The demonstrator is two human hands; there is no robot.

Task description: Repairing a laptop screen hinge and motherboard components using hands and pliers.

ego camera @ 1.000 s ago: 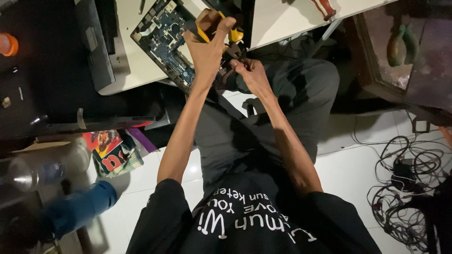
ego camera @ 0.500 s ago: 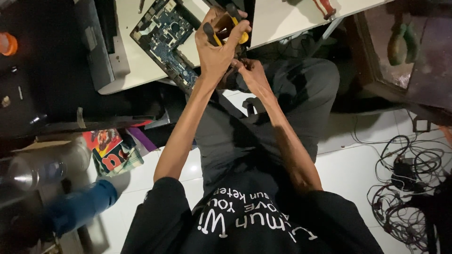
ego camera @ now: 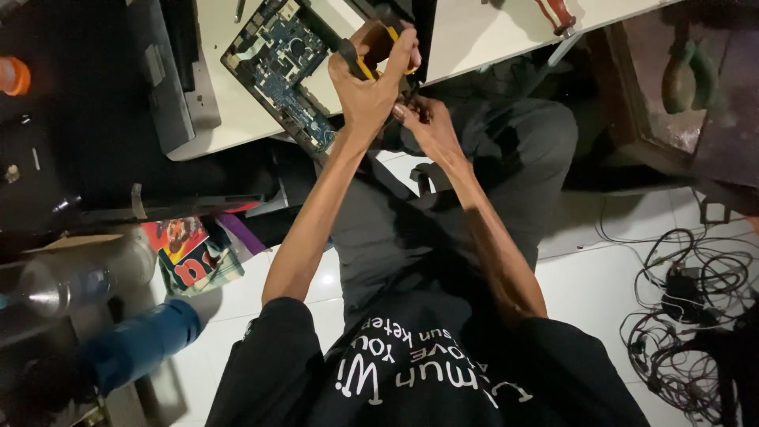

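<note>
My left hand [ego camera: 370, 83] is closed around a tool with a yellow and black handle [ego camera: 371, 49], held over the near edge of the white table [ego camera: 237, 119]. Just below it, my right hand [ego camera: 427, 126] has its fingers bunched together at the table edge, and what they pinch is hidden. A blue-green circuit board [ego camera: 283, 69] in a dark frame lies tilted on the table, left of both hands. My legs in grey trousers [ego camera: 506, 150] are under the hands.
A grey device case [ego camera: 162, 79] lies at the table's left. A red-handled tool [ego camera: 557, 14] rests at the top right. Tangled cables [ego camera: 680, 316] lie on the white floor at right. A colourful packet [ego camera: 190, 253], a clear bottle [ego camera: 63, 281] and a blue cylinder [ego camera: 138, 344] are at left.
My left hand with the tool has shifted slightly right and up over the table edge. The right hand stays under it.
</note>
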